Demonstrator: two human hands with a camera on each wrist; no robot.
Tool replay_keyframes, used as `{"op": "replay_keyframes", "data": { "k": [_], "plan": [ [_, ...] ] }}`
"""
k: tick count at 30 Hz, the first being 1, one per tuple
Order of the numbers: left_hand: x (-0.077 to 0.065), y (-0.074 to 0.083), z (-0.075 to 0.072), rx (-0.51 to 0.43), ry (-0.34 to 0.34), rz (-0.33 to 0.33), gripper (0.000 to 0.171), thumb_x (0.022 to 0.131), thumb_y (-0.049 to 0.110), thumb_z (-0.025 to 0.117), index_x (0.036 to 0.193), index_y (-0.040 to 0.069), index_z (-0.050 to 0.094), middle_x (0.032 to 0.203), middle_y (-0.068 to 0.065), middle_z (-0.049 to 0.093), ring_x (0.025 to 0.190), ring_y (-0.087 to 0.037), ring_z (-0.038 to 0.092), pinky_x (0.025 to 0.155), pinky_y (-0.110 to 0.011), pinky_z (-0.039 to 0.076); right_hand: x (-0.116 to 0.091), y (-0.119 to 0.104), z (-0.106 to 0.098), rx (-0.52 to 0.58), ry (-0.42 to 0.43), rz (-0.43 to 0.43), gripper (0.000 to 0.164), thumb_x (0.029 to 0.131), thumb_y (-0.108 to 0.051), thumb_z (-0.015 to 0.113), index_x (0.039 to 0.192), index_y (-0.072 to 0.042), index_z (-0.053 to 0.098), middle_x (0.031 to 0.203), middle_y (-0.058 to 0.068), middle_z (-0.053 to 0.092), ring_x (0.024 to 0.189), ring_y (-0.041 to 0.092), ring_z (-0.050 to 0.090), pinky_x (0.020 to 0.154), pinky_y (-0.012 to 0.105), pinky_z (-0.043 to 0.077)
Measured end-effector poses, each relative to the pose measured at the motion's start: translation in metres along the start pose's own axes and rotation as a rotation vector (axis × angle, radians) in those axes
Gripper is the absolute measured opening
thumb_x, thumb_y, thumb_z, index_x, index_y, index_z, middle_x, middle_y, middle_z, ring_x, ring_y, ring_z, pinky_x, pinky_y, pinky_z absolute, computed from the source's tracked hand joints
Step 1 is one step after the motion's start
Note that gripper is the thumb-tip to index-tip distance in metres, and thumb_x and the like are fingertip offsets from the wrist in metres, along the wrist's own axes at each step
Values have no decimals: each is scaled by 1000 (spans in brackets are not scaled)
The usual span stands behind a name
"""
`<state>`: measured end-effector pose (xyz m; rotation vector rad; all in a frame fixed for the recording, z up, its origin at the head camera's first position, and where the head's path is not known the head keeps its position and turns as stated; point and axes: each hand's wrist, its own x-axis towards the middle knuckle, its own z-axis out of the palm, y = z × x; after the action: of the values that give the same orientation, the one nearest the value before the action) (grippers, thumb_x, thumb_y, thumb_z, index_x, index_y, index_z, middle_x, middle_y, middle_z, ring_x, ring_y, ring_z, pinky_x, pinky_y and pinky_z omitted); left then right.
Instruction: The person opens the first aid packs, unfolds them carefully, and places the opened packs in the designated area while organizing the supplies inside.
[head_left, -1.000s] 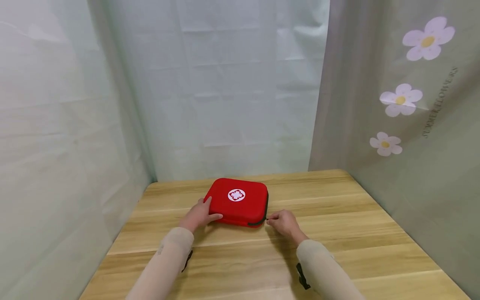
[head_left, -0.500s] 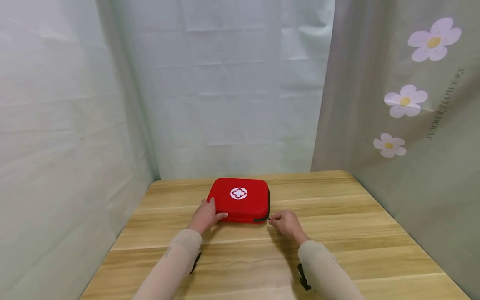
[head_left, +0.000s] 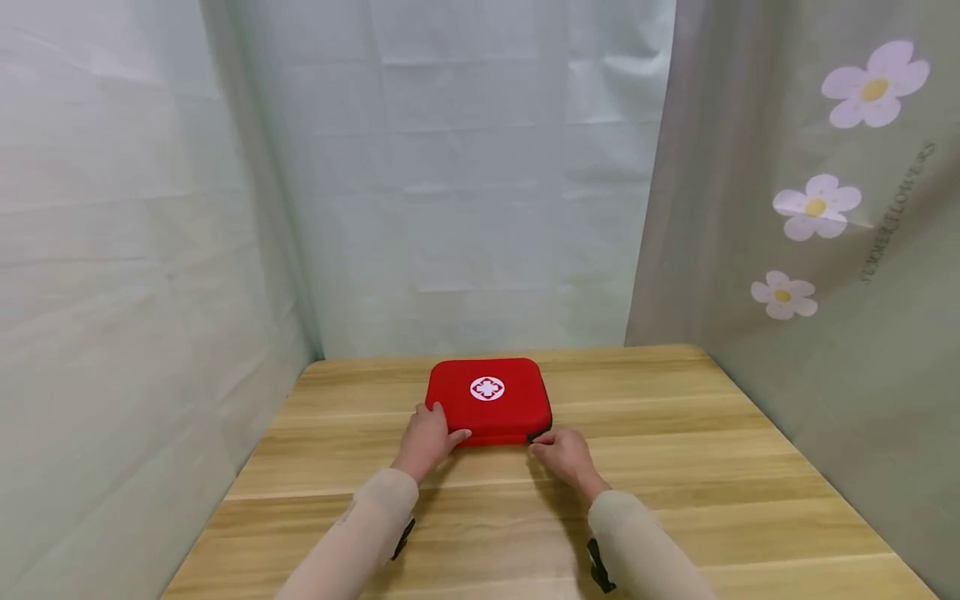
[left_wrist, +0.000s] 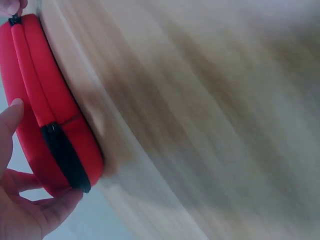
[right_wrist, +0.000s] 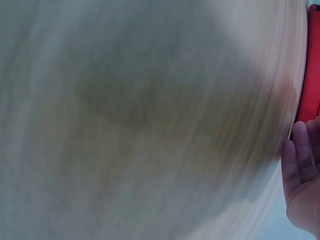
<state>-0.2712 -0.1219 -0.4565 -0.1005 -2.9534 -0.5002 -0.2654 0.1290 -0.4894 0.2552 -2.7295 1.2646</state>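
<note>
A red zippered first-aid case [head_left: 491, 415] with a white round cross emblem lies closed-looking on the table. My left hand [head_left: 424, 440] holds its front left corner, thumb on the front edge and fingers around the side. In the left wrist view, a black stretch of zipper [left_wrist: 66, 156] shows at that corner, a fingertip at its end. At the front right corner, the fingertips of my right hand [head_left: 564, 455] pinch at the black zipper end [head_left: 535, 436]; the pull itself is hidden by the fingers. The right wrist view catches this hand's curled fingers beside the red side of the case.
The wooden table [head_left: 495, 533] extends around the case, its far edge just behind it. Pale curtains [head_left: 480, 183] enclose the back and sides. The right curtain carries printed flowers [head_left: 817, 207]. Black straps [head_left: 600, 567] sit at both sleeves.
The case has turned slightly and shifted right in the head view, its front edge squarer to me. The left hand moved with it; less black shows along the front near the right hand.
</note>
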Motion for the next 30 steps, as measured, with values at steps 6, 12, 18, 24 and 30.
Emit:
{"op": "replay_keyframes", "data": {
  "k": [6, 12, 18, 24, 30],
  "plan": [
    [-25, -1, 2, 83, 43, 135, 77, 83, 43, 79, 132, -11, 53, 117, -31, 55, 100, -40, 61, 86, -48, 55, 3, 3, -8, -43, 44, 38, 10, 85, -12, 73, 87, -5, 79, 84, 3, 73, 79, 19, 63, 71, 33, 50],
    [-50, 11, 5, 205, 79, 327, 68, 82, 38, 80, 129, -7, 59, 105, -21, 58, 92, -33, 62, 78, -43, 56, 14, 9, -22, -30, 66, 105, 13, 88, -10, 70, 89, -1, 78, 83, 8, 74, 77, 21, 63, 67, 34, 51],
    [-64, 30, 3, 231, 22, 507, 62, 86, 39, 77, 127, -4, 61, 103, -13, 60, 92, -28, 62, 81, -38, 55, 29, 20, -33, -63, 76, 90, 16, 90, -9, 67, 93, 2, 78, 90, 11, 75, 88, 29, 67, 78, 41, 54],
    [-47, 23, -11, 79, -62, 570, 60, 82, 48, 78, 126, 9, 66, 103, -2, 58, 92, -17, 57, 83, -34, 50, 41, 27, -42, -97, 55, 108, 18, 90, -12, 67, 95, 2, 78, 93, 12, 75, 90, 29, 66, 79, 41, 52],
    [-10, -27, -23, -99, -151, 338, 96, 73, 46, 86, 150, 8, 43, 151, -20, 36, 134, -38, 38, 105, -52, 39, 43, 27, -38, -94, 26, 108, 17, 90, -11, 67, 94, 2, 78, 90, 10, 74, 84, 26, 64, 75, 38, 51]
  ]
}}
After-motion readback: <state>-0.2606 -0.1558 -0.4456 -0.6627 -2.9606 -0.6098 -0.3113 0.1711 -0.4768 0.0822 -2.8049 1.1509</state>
